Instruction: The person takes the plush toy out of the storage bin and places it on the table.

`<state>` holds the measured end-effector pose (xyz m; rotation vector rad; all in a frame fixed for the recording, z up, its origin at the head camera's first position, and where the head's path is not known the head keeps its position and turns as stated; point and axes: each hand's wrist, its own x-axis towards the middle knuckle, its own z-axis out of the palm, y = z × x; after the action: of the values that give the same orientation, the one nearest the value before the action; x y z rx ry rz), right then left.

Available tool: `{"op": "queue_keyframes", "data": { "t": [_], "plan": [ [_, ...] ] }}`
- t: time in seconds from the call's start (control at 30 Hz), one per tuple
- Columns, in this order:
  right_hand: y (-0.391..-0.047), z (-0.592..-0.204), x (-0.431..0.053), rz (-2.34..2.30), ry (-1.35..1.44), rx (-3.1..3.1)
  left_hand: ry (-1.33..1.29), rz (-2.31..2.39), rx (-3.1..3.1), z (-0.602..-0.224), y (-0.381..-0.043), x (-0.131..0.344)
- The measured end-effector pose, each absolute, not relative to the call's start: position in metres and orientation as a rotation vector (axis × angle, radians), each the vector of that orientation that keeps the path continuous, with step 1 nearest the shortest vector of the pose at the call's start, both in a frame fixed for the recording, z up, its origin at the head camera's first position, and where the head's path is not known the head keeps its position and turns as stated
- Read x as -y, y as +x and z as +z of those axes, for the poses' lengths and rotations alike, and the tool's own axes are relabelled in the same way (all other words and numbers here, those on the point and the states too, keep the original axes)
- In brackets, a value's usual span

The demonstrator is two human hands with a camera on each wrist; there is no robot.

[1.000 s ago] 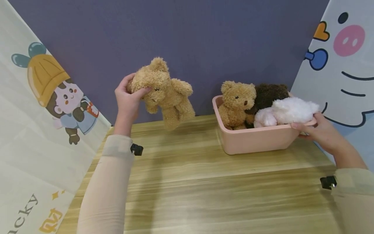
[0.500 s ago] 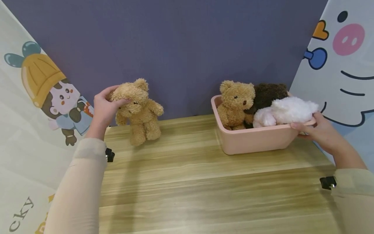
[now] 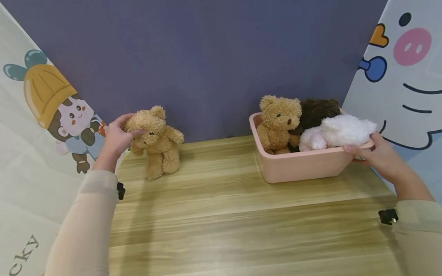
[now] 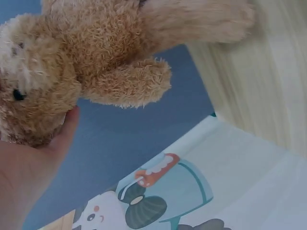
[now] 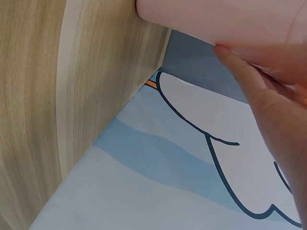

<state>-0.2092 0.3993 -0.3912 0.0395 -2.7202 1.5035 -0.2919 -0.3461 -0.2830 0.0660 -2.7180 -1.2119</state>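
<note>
In the head view my left hand (image 3: 119, 136) grips a light brown teddy bear (image 3: 159, 147) by its head, thumb across the front. The bear is upright at the left of the table, legs down; whether its feet touch the wood I cannot tell. The left wrist view shows the same bear (image 4: 100, 43) with my thumb against its head. At the right, my right hand (image 3: 383, 157) holds the corner of a pink bin (image 3: 300, 166), thumb on its rim. Inside the bin are another light brown teddy bear (image 3: 279, 122), a dark brown plush (image 3: 319, 111) and a white plush (image 3: 348, 130).
The wooden tabletop (image 3: 221, 226) runs back to a dark blue-grey wall (image 3: 214, 69). White panels with cartoon prints stand on both sides, a child in a yellow hat (image 3: 51, 88) at left and a pink-snouted figure (image 3: 412, 46) at right.
My left hand has moved left and down with the teddy bear, lowering it from above the table's back edge to near the surface. The right hand and the bin have stayed in place.
</note>
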Motion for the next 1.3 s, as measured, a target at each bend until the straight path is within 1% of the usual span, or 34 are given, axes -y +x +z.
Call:
{"op": "queue_keyframes", "data": {
  "t": [0.33,0.6,0.87,1.1,1.3],
  "plan": [
    [-0.208,-0.390,-0.400,1.512,0.048,2.717,-0.059,-0.783,2.817,-0.305,-0.304,0.340],
    [-0.207,-0.390,-0.398,1.502,0.030,2.733,-0.141,-0.581,2.941,-0.315,-0.316,0.337],
    [-0.208,-0.388,-0.398,1.514,0.013,2.748,-0.047,-0.771,2.922,-0.330,-0.325,0.346],
    [-0.207,-0.389,-0.397,1.513,0.019,2.742,0.026,-0.648,2.922,-0.342,-0.325,0.345],
    [-0.207,-0.388,-0.397,1.510,0.027,2.728,0.076,-0.714,2.930,-0.341,-0.330,0.348]
  ]
}}
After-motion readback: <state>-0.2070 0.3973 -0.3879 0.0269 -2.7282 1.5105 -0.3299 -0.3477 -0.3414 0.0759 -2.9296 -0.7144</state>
